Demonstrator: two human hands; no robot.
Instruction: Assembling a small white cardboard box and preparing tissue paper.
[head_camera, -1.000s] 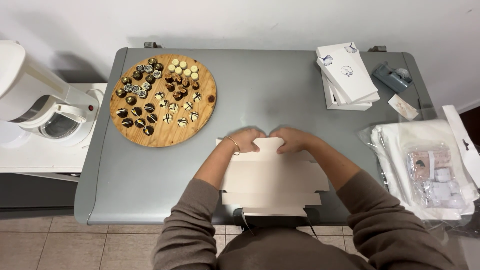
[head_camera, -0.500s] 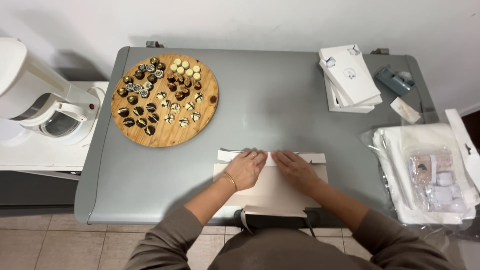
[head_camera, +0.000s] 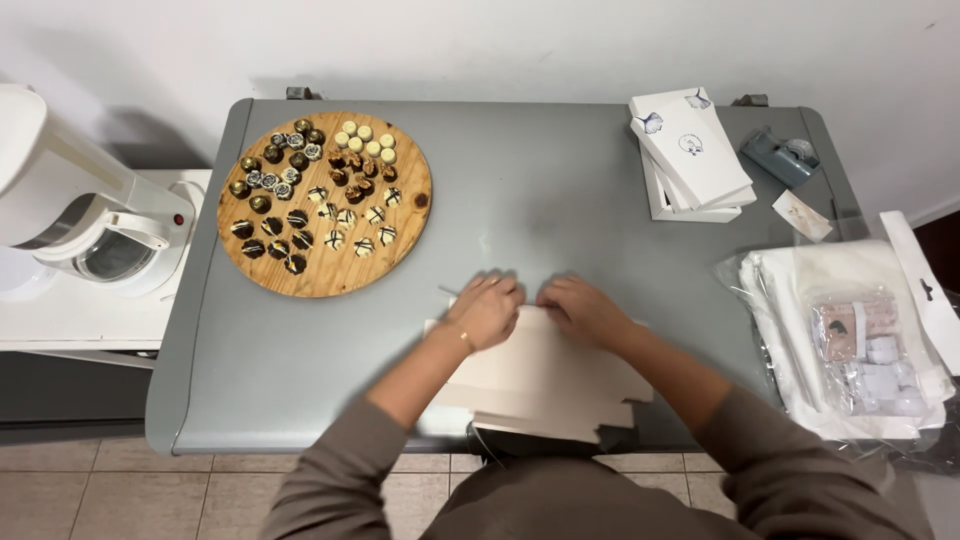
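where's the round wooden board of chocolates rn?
In the head view, the round wooden board of chocolates sits at the far left of the grey table, beside the white coffee maker, up-left of the left hand.

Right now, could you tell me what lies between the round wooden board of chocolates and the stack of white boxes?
Nothing: in the head view, only bare grey table lies between the wooden board and the white boxes.

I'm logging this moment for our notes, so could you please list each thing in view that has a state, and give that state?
Cardboard box blank: flat, unfolded, on the table.
Left hand: pressing the blank's far edge.
Right hand: pressing the same edge.
Wooden board: loaded with chocolates.
White boxes: stacked, closed.
Tape dispenser: lying untouched.
Plastic bags: lying flat.
Coffee maker: carafe in place.
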